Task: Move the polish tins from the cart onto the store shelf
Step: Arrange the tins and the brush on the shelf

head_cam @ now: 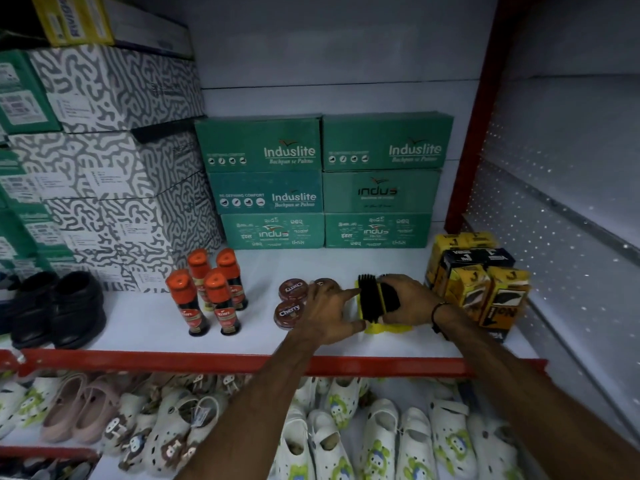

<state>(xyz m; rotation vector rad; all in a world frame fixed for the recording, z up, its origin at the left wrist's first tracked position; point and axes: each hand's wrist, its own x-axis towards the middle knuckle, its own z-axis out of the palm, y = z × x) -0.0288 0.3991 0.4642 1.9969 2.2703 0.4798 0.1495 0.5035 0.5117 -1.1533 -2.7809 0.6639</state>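
Observation:
Three round brown polish tins lie on the white store shelf (145, 327): one marked Cherry (288, 314) at the front, a second tin (293, 289) behind it, and a third tin (325, 284) partly hidden by my fingers. My left hand (327, 315) rests on the shelf beside the tins, fingers spread, fingertips touching a yellow shoe brush (372, 303) with black bristles. My right hand (407, 299) grips that brush from the right and above. The cart is out of view.
Several orange-capped Kiwi polish bottles (207, 292) stand left of the tins. Green Induslite boxes (322, 181) are stacked at the back, patterned shoe boxes (104, 161) at the left, black shoes (57, 306) at far left, yellow-black cartons (481, 282) at the right. White clogs (346, 427) fill the lower shelf.

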